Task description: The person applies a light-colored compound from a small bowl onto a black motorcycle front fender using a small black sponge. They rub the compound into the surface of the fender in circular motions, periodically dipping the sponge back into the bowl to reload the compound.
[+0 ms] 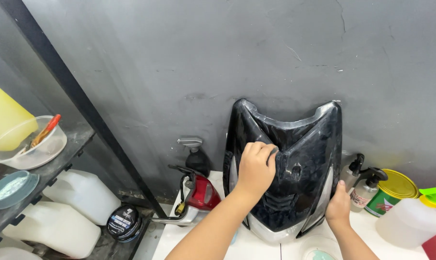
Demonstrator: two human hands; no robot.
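Panel: a glossy black scooter front panel (295, 159) stands upright near the back edge of the white table (213, 245), its top leaning on the grey wall (179, 58); set this way, its face is turned toward the person.
Left hand: the left hand (255, 168) lies on the upper face of the panel, fingers curled in a loose clench as if pressing something small against it; what, if anything, lies under the fingers cannot be made out.
Right hand: the right hand (338, 209) grasps the panel's lower right edge, which seems to keep it from sliding or tipping.
Beside it: spray bottles (364, 185) and a yellow-lidded tin (393, 190) stand toward the table's right edge, and a red and silver part (198, 195) lies at its left edge.
Hidden: the panel's lower tip and the table's front edge are cut off; a round pale thing at the bottom is only partly shown.
Shelf: a clear bowl (28, 144) rests on the shelf (59, 159) at left.
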